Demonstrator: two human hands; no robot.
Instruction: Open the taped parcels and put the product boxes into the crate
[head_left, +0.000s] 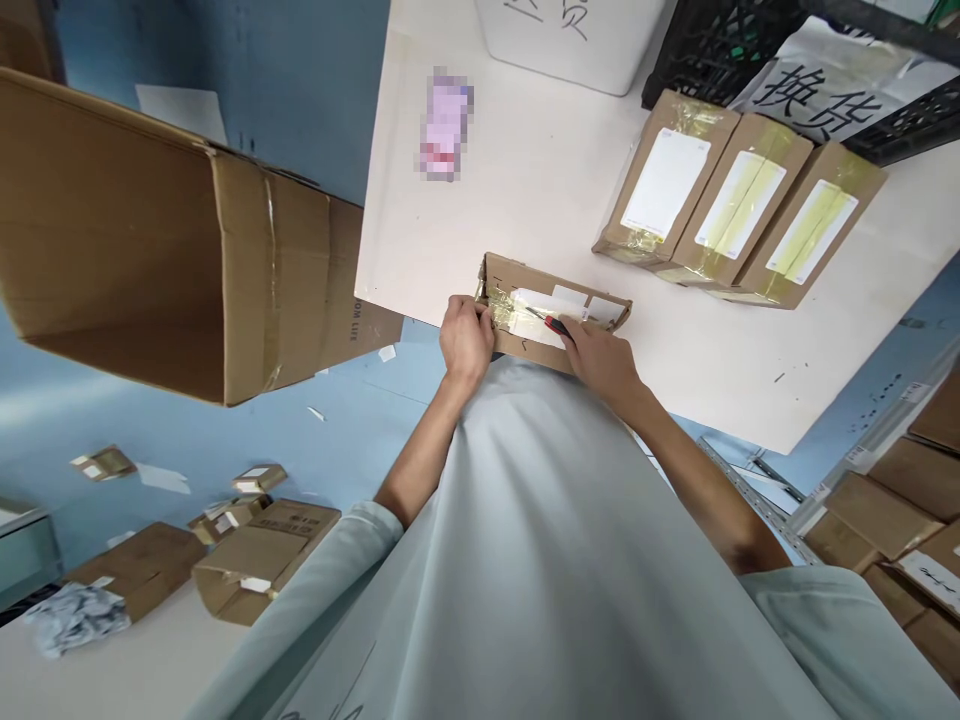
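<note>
A small cardboard box [551, 352] with white labels and shiny clear tape lies at the table's near edge, close against my shirt. My left hand [466, 340] is closed on the box's left end, fingers curled over the taped corner. In my right hand [600, 362] is a utility knife [555, 325] with a red and black handle. Its thin blade points left over the label and tape on the box's upper face. Whether the blade touches the tape I cannot tell. The right hand's lower fingers are partly hidden against the box.
Several things share the white table [525, 170]: three taped cardboard boxes [724, 215], a black crate [697, 50], a white bin [574, 40] and a blurred pink item [448, 125]. A large open carton [277, 280] stands left. Boxes [885, 510] fill a rack at right.
</note>
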